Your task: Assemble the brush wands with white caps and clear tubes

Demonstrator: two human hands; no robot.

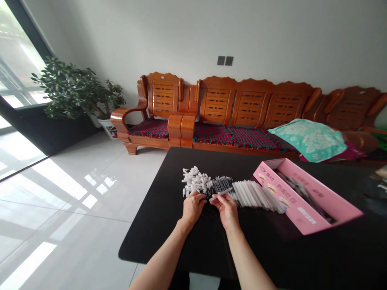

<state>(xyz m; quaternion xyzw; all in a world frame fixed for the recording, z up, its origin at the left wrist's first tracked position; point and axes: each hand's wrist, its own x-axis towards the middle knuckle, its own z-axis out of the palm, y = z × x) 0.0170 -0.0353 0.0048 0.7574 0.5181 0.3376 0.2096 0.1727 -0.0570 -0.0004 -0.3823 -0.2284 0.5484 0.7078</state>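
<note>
Two hands work above one black bench [157,233]. The right hand [229,210] grips one whitish tube [223,193] between its fingers, slanting just right of the left hand [192,208]. The left fingers are bent inward; whether they hold anything, I cannot tell. Beyond the left hand lies one heap of white pieces [196,180], too many to count. To its right are one cluster of thin dark rods [223,183] and one row of whitish tubes [255,194], both too crowded to number. Farther right stands one open pink box [293,206] with uncounted dark sticks [305,191] inside. Two sockets [221,61] mark the far wall.
</note>
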